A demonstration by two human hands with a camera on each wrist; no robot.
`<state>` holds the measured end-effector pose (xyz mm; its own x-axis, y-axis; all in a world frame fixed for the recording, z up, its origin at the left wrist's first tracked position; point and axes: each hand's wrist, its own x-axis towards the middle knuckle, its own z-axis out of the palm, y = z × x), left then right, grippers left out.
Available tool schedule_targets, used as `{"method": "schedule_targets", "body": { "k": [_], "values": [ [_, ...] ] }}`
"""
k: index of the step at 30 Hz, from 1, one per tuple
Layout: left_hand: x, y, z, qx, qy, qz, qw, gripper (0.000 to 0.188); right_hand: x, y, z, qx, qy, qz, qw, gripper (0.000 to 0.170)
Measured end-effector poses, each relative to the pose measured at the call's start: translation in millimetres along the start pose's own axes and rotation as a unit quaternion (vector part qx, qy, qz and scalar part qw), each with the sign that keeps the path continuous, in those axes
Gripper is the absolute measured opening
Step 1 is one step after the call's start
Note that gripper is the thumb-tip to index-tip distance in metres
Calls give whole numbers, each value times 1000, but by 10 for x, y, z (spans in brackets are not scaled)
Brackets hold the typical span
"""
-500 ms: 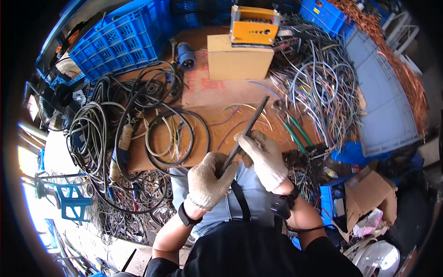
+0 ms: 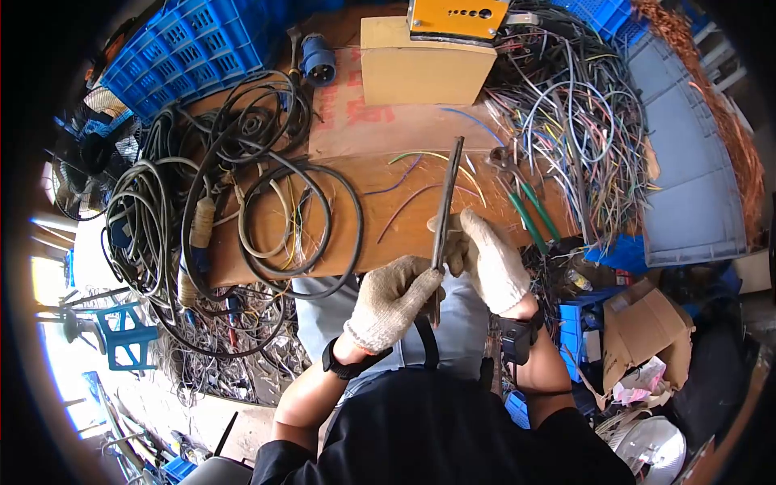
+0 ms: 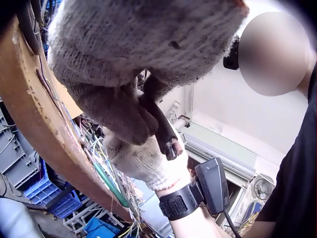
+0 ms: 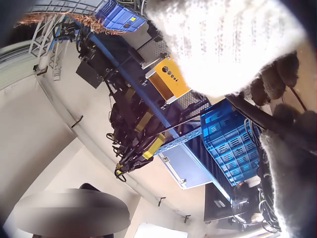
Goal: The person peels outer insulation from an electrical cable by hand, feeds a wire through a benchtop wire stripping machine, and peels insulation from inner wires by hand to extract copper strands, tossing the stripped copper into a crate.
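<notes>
Dark cable [image 2: 450, 186]: held, in the head view, over the near edge of the surface [image 2: 380, 174]; close to upright in frame, upper end free, lower end showing beneath the left hand.
Left grip [image 2: 396, 303]: gloved; fingers wrapped about the lower part of the cable, thumb laid against it, no gap seen.
Right grip [image 2: 489, 263]: gloved; partly closed, fingers bent round behind the cable above the left grip, one fingertip visible past its far side; firmness of hold cannot be told.
Coiled cables [image 2: 145, 202]: heaped at left, partly on the surface, some loops hung over its edge.
Green-handled pliers [image 2: 526, 220]: laid on the surface, just beyond the right grip, handles toward the near edge.
Wire heap [image 2: 590, 153]: piled at right, many colours, beside the pliers.
Tan block [image 2: 424, 69]: placed at the far side, orange device [image 2: 457, 18] set on top; blue plug [image 2: 318, 63] lying near, to its left.
Blue crate [image 2: 186, 48]: placed at far left, behind the coils.
Cut end [image 3: 171, 148]: seen in the left wrist view, pointed downward below the left fingers; dark sheath, paler core.
Wrist device [image 3: 213, 186]: strapped to the right wrist, beyond the cut end.
Cable run: seen in the right wrist view, slanting between both gloves; right fingertips gathered along it, contact partly hidden.
</notes>
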<state>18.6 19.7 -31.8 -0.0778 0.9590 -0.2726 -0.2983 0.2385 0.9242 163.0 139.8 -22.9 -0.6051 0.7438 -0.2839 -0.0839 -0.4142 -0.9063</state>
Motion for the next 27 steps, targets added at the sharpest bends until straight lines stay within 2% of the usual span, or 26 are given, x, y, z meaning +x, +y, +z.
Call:
{"method": "schedule_targets", "body": {
  "k": [1,3,6,11,15,17,20,23,25,27],
  "values": [
    [48,10,-17,15,3,-3,1000,26,31,-28,-7,1,0,4,1000,43],
    [133,5,-40,27,6,-13,1000,26,55,-97,-2,-115,-12,-5,993,30],
    [241,-27,-57,26,8,-11,1000,25,102,-151,-20,-158,-15,29,987,22],
    [352,-31,-52,-3,13,-15,1000,24,169,-187,-32,-135,3,55,989,22],
    [411,-41,-66,-1,26,-45,999,26,242,-143,-76,-177,-9,42,983,22],
    [423,27,-90,-29,3,-58,998,30,272,-145,-75,-177,-16,47,983,23],
    [438,21,-90,-81,7,-54,995,35,322,-155,-69,-200,-10,56,978,21],
    [468,38,-127,-65,4,-53,996,37,362,-130,-92,-210,-3,70,975,19],
    [492,29,-142,-81,2,-62,995,38,386,-64,-124,-153,2,70,986,18],
    [509,7,-149,-96,-1,-72,993,39,397,-85,-121,-148,1,78,986,18]
  ]
}}
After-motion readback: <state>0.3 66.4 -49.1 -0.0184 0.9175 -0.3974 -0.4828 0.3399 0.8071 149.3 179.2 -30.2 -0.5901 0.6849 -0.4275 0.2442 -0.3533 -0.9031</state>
